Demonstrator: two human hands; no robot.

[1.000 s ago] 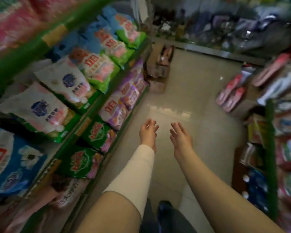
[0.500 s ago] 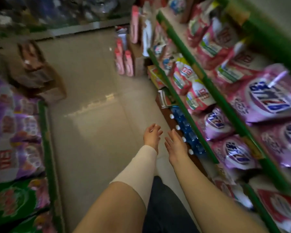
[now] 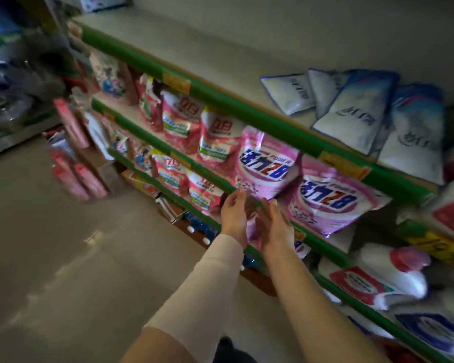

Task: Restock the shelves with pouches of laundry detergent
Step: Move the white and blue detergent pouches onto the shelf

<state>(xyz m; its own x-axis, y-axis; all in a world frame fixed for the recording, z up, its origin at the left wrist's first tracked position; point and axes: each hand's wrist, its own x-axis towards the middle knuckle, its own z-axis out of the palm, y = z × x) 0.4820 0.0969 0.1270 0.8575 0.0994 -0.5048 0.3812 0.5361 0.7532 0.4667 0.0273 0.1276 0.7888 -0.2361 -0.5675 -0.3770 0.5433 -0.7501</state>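
Observation:
Two pink detergent pouches lie on a green-edged shelf in front of me: one pouch leans forward over the edge, the other pouch lies to its right. My left hand and my right hand are raised side by side just below the leaning pouch, fingers straight, palms facing each other, holding nothing. My fingertips are close to its bottom edge; contact cannot be told. A pink pouch on the lower shelf shows between my hands.
Red-and-white pouches fill the shelf to the left. Blue-white bags lie on the top shelf. White bottles and bags crowd the lower right. Pink bottles stand at the aisle end. Tiled floor is on my left.
My view has swung right from the aisle to face this shelf. Both hands have risen from floor level to the front edge under the pink pouch.

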